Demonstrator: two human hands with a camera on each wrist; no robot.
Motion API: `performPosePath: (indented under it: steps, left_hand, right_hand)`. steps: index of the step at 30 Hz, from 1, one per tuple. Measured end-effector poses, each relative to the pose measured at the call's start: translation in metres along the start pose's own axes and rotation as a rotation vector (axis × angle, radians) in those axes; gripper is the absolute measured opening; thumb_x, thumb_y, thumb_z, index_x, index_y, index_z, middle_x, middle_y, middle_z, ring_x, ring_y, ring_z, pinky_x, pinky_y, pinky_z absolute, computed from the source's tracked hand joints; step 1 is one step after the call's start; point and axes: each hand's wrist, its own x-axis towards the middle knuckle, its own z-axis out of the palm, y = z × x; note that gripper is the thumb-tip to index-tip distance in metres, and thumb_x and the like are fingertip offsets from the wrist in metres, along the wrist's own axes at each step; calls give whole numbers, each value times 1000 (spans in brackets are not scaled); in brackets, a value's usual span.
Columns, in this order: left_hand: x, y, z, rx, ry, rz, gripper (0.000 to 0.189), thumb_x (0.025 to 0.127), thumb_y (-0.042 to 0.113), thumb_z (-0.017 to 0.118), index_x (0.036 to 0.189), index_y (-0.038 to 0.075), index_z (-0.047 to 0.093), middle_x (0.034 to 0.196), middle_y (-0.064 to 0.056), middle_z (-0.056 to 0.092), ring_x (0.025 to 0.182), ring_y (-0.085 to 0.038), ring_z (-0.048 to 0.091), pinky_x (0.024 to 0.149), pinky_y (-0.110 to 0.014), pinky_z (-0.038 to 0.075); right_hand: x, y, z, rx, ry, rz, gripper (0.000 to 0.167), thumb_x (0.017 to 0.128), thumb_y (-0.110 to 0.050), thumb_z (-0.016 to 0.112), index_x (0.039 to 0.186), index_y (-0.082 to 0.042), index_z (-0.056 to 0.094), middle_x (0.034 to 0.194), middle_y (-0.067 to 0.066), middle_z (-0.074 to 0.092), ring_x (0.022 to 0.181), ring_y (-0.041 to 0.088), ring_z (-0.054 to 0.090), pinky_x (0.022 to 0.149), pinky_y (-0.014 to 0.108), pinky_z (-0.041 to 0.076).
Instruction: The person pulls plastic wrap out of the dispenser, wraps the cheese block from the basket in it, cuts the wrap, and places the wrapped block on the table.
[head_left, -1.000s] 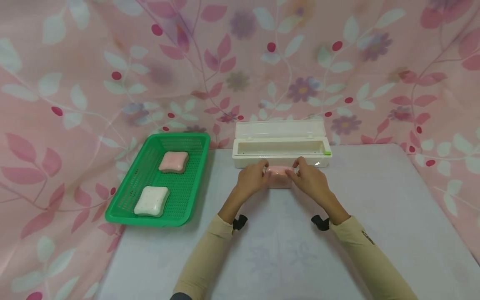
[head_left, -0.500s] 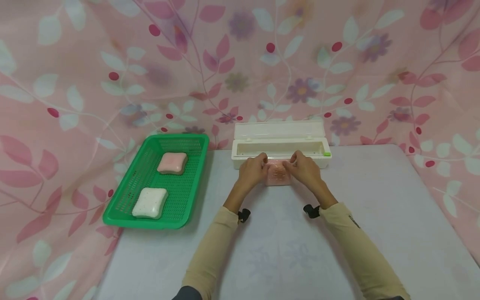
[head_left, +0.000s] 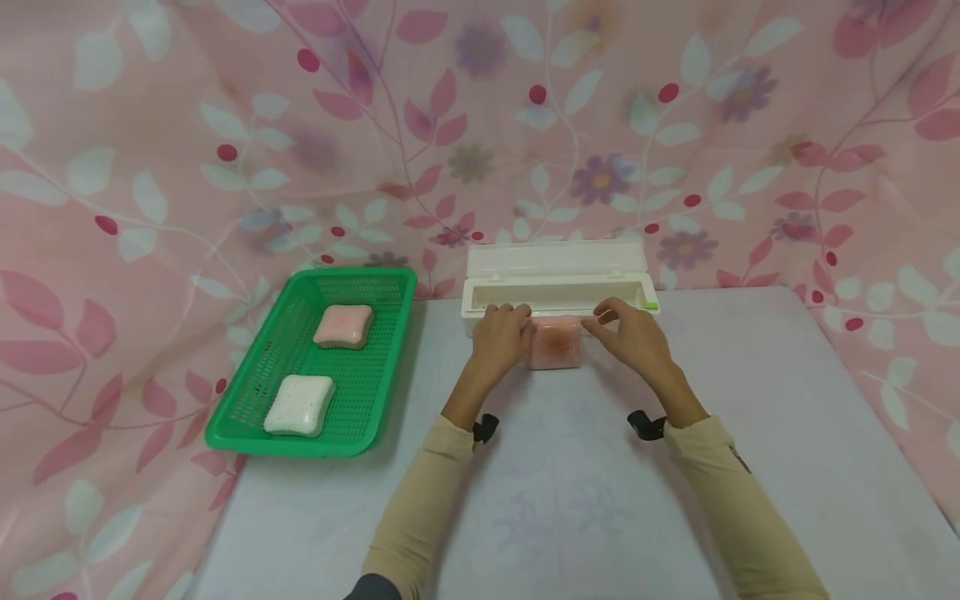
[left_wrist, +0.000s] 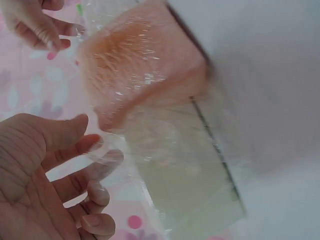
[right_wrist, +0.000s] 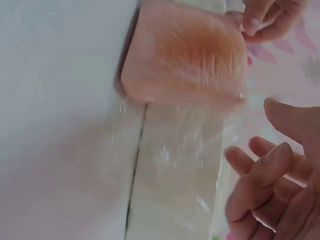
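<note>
Here's the pink soap [head_left: 555, 343], under clear film [right_wrist: 170, 155], on the near side of the long white box [head_left: 558, 278], between both hands: left hand [head_left: 501, 337] beside it, thumb and fingers parted; right hand [head_left: 634, 335] loosely curved, thumb clear of the fingertips.

Table [head_left: 787, 417] under a white cover. Directly on it: 1 green basket [head_left: 292, 445], left; 1 white box [head_left: 555, 281], back edge, lid up. Wrapped pink soap [head_left: 555, 343] before box, contact unclear.
</note>
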Motion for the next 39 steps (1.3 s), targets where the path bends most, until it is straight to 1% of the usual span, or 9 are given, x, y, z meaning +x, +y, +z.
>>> performPosePath:
  steps: [4,8,12,15,21,26,32,35,39]
  left_hand:
    - [6,10,-8,48,9,11,15,96,28,63,103,15,70,91,-4,66,77,-22,54,56,-36,48]
    - [15,21,-16,81,9,31,13,95,27,66,97,15,70,90,-3,67,76,-23,56,57,-37,49]
    - [27,33,-18,66,-50,61,20,95,29,67,109,16,72,100,-3,70,85,-24,60,63,-38,52]
    - [39,44,-17,29,-110,100,24,96,32,66,114,18,70,102,0,69,88,-21,61,63,-35,51]
    - [67,61,-12,-183,-241,229,26,96,29,66,117,15,70,97,2,69,87,-13,61,69,-28,49]
    - [91,66,5,-379,-342,314,32,94,30,70,121,13,69,103,1,69,96,-15,62,82,-27,47]
    - [123,76,25,-605,-427,298,38,85,26,79,121,14,71,101,1,72,104,-15,62,83,-25,46]
    - [135,82,34,-628,-484,276,39,83,23,81,119,14,72,97,2,71,99,-11,61,82,-23,45]
    - [141,90,43,-618,-542,245,38,82,22,82,118,14,73,93,2,70,94,-11,60,81,-23,45]
  right_hand:
    - [-4,24,-19,1,144,40,42,90,-36,73,121,-10,63,106,15,69,85,33,63,57,37,43]
    - [-2,53,-29,-4,164,131,60,85,-39,78,135,-13,57,112,18,62,90,35,60,62,44,46]
    - [2,76,-22,148,151,172,68,81,-40,81,139,-14,56,119,20,59,103,39,58,77,49,48]
    - [5,89,-13,273,153,207,69,79,-41,83,138,-16,58,125,18,57,109,36,56,79,41,48]
    - [12,99,-5,487,155,253,64,79,-33,85,134,-13,60,129,13,51,108,26,52,73,22,47]
    - [13,95,-9,662,118,254,59,80,-17,84,132,-4,59,126,10,49,101,20,52,69,22,49]
    - [14,96,-16,780,83,293,60,81,-7,81,134,0,53,116,3,51,88,11,58,66,26,52]
    - [15,100,-18,821,74,304,58,81,-5,81,133,0,53,113,3,51,83,8,59,64,27,52]
    - [14,103,-20,840,65,302,54,81,-3,80,129,-1,55,110,3,53,80,8,59,63,26,52]
